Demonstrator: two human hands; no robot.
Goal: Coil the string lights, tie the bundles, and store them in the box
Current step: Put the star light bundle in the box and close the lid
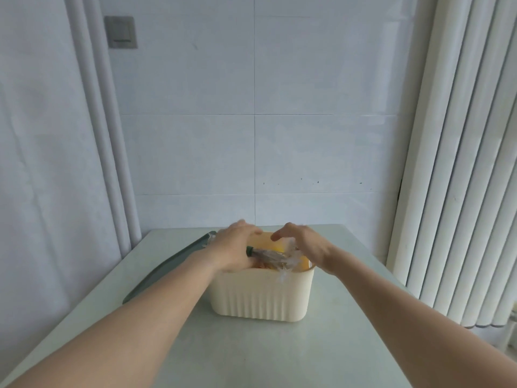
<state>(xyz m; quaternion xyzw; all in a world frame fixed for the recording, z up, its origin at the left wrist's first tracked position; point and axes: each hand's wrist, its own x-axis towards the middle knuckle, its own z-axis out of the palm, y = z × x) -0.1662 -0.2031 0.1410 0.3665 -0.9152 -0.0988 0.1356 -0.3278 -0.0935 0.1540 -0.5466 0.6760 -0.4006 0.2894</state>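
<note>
While we press the string lights (270, 256) into the cream box (261, 295), our left hand (235, 247) curls around the bundle's dark plug end and our right hand (302, 243) arches loosely above it, fingers holding nothing. The bundle seems light, springy and tangle-prone, best gripped mid-coil under our fingertips.

- We are reaching both arms over a cream ribbed box (261, 296) that is standing on a pale table (251, 354); our left hand (233, 247) is resting on the box's left rim, over a bundle of clear string lights (275, 256) with a dark green end
- Our right hand (303, 243) is hovering above the box, fingers curled; whether it is touching the lights is unclear
- A dark green lid (167, 268) is lying left of the box
</note>
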